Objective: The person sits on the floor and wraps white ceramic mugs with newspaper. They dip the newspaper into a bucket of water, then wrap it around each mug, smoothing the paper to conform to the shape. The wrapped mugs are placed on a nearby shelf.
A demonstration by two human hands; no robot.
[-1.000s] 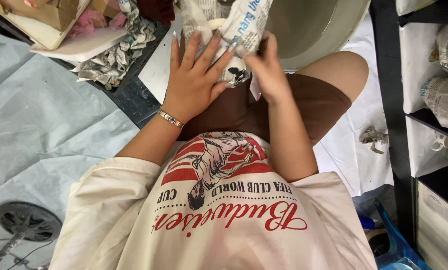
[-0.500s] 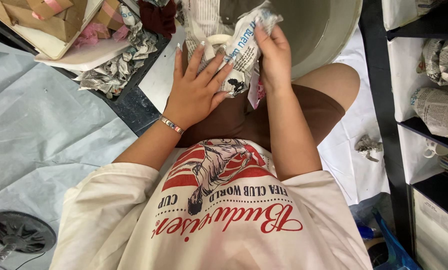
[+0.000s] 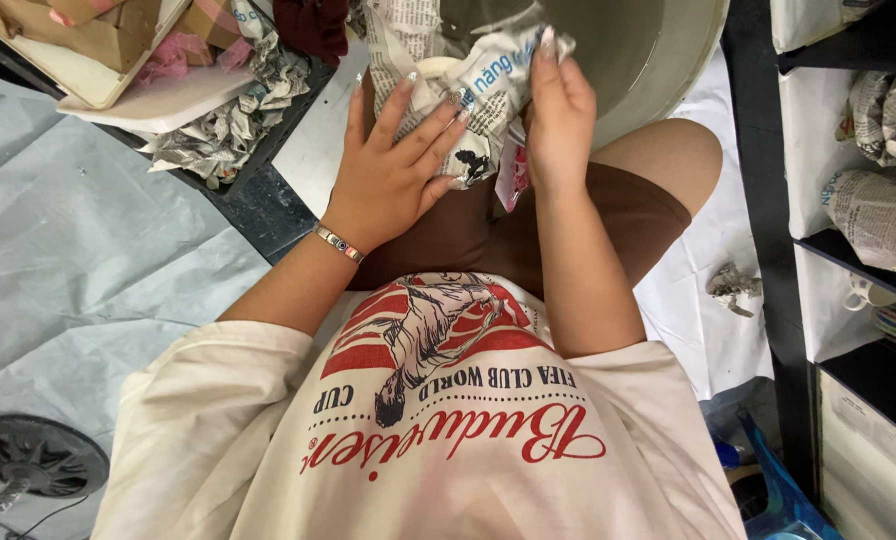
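A sheet of newspaper (image 3: 488, 85) is wrapped around a pale round object (image 3: 436, 68) on my lap, near the top of the head view. My left hand (image 3: 393, 165) lies flat with spread fingers on the left side of the paper bundle, a bracelet on its wrist. My right hand (image 3: 560, 110) grips the paper's right edge and pulls it up over the object. The wrapped object is mostly hidden by the paper. I sit with brown shorts and a cream printed shirt below.
A large grey round basin (image 3: 658, 50) stands just beyond my knees. Crumpled newspaper (image 3: 223, 125) and cardboard boxes (image 3: 78, 40) lie at upper left. Black shelves (image 3: 768, 200) with paper-wrapped items and a mug stand at right. A fan base (image 3: 38, 455) sits lower left.
My right hand has lifted the newspaper edge higher over the object. My left hand has spread and shifted up on the bundle. The camera has tilted slightly.
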